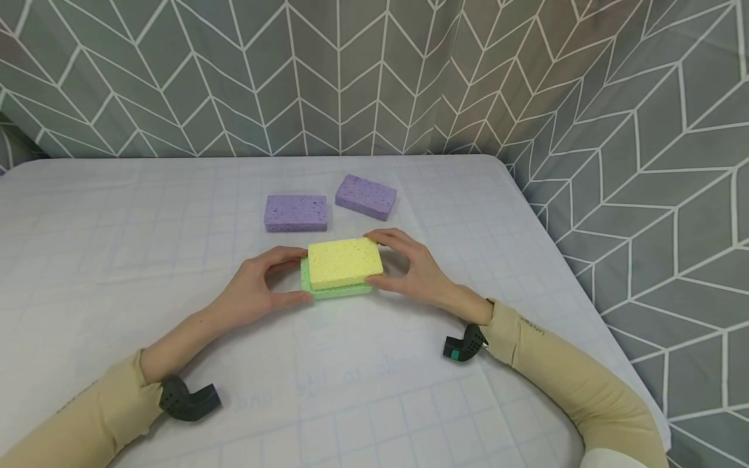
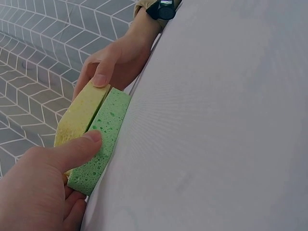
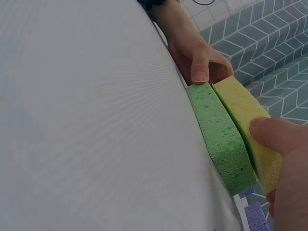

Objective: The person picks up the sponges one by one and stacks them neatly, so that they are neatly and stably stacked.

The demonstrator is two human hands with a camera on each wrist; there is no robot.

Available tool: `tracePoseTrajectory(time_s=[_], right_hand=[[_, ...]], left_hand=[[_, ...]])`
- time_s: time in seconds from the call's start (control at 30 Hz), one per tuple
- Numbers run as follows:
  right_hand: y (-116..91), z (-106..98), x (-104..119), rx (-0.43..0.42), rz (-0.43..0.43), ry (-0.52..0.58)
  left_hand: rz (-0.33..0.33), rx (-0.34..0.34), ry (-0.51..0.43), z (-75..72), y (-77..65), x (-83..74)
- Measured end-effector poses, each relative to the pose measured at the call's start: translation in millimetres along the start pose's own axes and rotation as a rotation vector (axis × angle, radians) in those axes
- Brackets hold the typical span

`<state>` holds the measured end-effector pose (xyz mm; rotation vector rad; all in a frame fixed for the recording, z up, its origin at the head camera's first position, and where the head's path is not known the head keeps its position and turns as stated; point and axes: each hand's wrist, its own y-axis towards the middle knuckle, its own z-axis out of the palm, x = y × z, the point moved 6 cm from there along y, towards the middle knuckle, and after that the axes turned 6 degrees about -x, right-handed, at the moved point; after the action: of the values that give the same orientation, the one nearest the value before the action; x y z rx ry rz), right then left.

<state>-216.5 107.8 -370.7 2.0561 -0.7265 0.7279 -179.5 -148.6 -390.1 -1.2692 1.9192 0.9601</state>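
A yellow sponge (image 1: 345,262) lies on top of a green sponge (image 1: 341,292), which rests on the white-covered table. At the left end, my left hand (image 1: 257,283) grips the green sponge between thumb and fingers; the left wrist view shows the thumb on its long side. My right hand (image 1: 412,270) pinches the yellow sponge at its right end, thumb in front and fingers behind. In the right wrist view a narrow dark gap runs between the yellow sponge (image 3: 248,120) and the green sponge (image 3: 221,137).
Two purple sponges lie behind the stack: one purple sponge (image 1: 295,213) at the left, the other purple sponge (image 1: 365,196) turned at an angle to the right. A wrinkled white cloth covers the table (image 1: 146,214). A grey patterned curtain (image 1: 316,78) hangs behind and to the right.
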Motion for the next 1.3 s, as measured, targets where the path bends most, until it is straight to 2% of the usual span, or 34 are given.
tracePoseTrajectory(time_s=[0.53,0.8,1.3], right_hand=[[-1.2,1.1,1.3,0.019,0.007,0.004],[-1.6,4.1,3.5,0.025,0.044,-0.018],[-1.8,6.5,4.5,0.014,0.026,-0.028]], left_hand=[[-0.004,0.007,-0.012,0.7,-0.3,0.5],[-0.009,0.005,-0.019,0.9,-0.2,0.3],[-0.018,0.001,-0.014,0.5,-0.1,1.1]])
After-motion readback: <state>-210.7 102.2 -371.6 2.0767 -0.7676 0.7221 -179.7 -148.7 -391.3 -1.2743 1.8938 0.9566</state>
